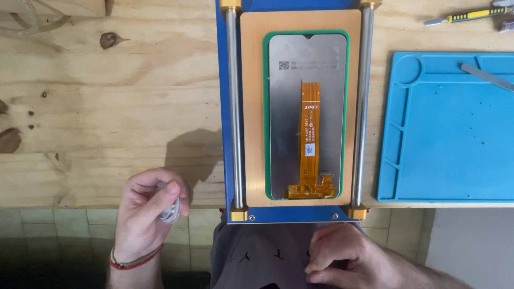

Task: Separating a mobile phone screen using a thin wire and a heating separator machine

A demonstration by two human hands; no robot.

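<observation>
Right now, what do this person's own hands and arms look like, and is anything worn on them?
Both are bare: no gloves, and no sleeves show on either forearm. The left hand has a thin red cord bracelet with a darker strand around the wrist. The right hand shows no ring, watch or band, and its forearm runs off the lower right edge. No tattoos or markings can be made out.

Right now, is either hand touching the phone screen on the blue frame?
No. The left hand holds a small white thing off the table edge and the right hand rests on the lap, both clear of the phone screen.
</observation>
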